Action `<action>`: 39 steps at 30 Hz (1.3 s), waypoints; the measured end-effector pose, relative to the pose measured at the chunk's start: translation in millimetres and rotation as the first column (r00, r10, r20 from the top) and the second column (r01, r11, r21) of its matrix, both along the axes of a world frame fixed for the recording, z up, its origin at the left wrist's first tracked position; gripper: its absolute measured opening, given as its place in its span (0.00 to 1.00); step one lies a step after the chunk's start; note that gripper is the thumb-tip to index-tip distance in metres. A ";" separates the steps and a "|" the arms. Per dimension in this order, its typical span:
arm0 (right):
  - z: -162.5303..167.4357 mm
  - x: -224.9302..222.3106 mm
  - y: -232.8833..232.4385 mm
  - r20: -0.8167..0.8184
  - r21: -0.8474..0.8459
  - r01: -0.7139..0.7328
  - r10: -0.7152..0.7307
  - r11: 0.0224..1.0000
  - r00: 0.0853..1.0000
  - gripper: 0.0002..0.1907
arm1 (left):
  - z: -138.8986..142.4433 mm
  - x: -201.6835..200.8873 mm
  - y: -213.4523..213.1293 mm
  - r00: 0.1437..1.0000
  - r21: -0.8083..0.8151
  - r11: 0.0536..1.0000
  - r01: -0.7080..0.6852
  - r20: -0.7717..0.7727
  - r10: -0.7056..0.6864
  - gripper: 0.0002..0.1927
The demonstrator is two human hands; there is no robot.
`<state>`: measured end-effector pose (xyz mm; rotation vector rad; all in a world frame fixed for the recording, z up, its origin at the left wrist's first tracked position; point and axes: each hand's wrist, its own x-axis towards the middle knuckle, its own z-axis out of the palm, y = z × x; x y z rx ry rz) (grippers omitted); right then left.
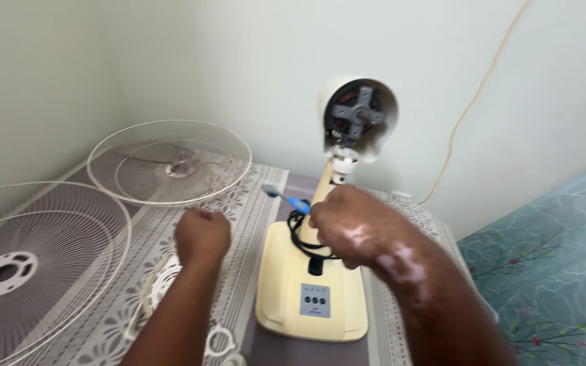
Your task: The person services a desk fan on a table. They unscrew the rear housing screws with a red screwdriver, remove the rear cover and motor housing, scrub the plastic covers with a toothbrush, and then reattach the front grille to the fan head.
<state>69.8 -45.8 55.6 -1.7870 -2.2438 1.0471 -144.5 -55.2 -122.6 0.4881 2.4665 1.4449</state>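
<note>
beside the cream fan base (310, 298), right hand (347, 224) grips a blue toothbrush (285, 197); left hand (201, 234) is fisted, empty.

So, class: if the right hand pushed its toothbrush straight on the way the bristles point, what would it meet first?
Probably the fan guard, up and left of the toothbrush in the right hand; depth is unclear, so it may pass above.

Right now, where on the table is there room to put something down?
There is bare cloth on the table between the fan blade and the fan base, beside the left hand. The left side is crowded by the wire grille. The right hand, holding a toothbrush, covers the stand.
</note>
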 end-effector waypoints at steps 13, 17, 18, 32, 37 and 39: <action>-151.7 -65.9 -8.7 -0.011 -0.388 0.045 -0.054 0.921 0.998 0.23 | -84.2 -69.9 -68.6 0.953 -0.559 0.819 0.131 0.297 0.050 0.27; -152.2 -69.5 -8.2 -0.155 -0.374 0.032 -0.097 0.927 0.983 0.18 | -107.3 -83.4 -64.3 0.946 -0.534 0.827 0.176 0.323 0.007 0.24; -151.9 -69.5 -8.7 -0.216 -0.372 0.017 -0.105 0.928 0.971 0.17 | -110.9 -88.1 -61.8 0.944 -0.518 0.838 0.170 0.329 0.012 0.22; -150.2 -52.3 -2.1 -0.227 -0.078 0.120 -0.135 0.990 0.964 0.29 | 12.7 -50.9 -27.0 0.760 0.293 0.893 0.341 0.474 -0.445 0.17; -133.1 -26.4 11.6 -0.220 0.136 0.153 -0.121 0.979 0.968 0.28 | 48.3 -16.4 -14.4 0.660 0.454 0.809 0.372 0.484 -0.575 0.16; -122.9 -5.2 18.3 -0.226 0.150 0.181 -0.145 0.972 0.963 0.28 | 54.7 -10.3 -10.3 0.650 0.469 0.782 0.411 0.451 -0.612 0.17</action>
